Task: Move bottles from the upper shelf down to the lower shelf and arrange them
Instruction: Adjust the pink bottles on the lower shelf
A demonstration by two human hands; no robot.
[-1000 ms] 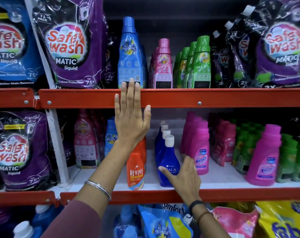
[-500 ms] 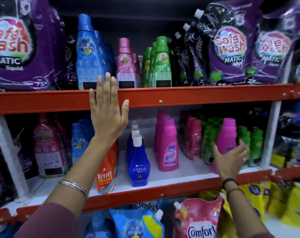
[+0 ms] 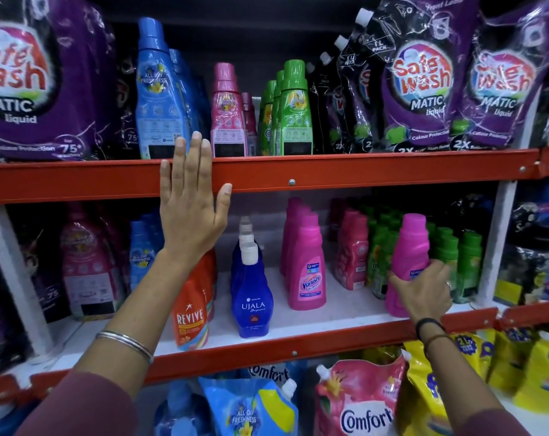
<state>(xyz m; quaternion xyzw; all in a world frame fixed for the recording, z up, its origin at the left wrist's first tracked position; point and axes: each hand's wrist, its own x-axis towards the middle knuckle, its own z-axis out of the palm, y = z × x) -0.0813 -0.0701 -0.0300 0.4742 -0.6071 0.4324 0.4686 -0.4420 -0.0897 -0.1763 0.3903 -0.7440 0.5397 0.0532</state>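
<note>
Pink bottle (image 3: 409, 265) upright on lower shelf (image 3: 266, 347); right hand (image 3: 424, 291) curled round it; left hand (image 3: 191, 209) spread flat

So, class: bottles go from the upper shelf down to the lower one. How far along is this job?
Done: rows of bottles already stand on the lower shelf. In hand: the right hand wraps a pink bottle at that shelf's front; the left hand lies flat on the upper shelf edge, holding nothing. Left: blue bottles, pink ones and green bottles remain up top.
</note>
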